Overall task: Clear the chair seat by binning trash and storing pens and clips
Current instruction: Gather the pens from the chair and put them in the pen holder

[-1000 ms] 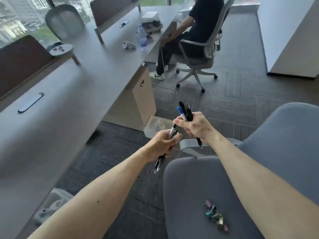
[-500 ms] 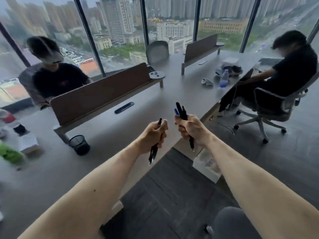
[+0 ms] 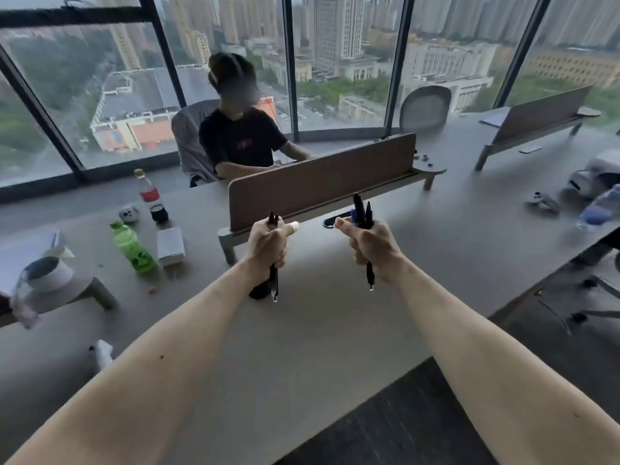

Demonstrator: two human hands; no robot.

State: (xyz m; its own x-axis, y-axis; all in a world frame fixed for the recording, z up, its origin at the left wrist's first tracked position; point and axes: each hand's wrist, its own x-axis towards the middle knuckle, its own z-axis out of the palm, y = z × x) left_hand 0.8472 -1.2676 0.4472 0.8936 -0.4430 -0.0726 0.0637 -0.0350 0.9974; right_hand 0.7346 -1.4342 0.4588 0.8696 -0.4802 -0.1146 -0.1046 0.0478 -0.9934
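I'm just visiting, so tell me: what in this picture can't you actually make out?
Head view, the only one:
- Chair seat and clips: outside the frame.
- Pen count in the bunch held by the right hand: its grip covers the barrels.
- Dark object on the desk: mostly hidden behind the left hand and left pens.
- Green bottle label: blurred, too small.

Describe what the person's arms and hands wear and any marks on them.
Both forearms are bare: no sleeves, watch or gloves in view. The left hand shows what looks like a pale wrap on one fingertip; the right hand wears nothing.
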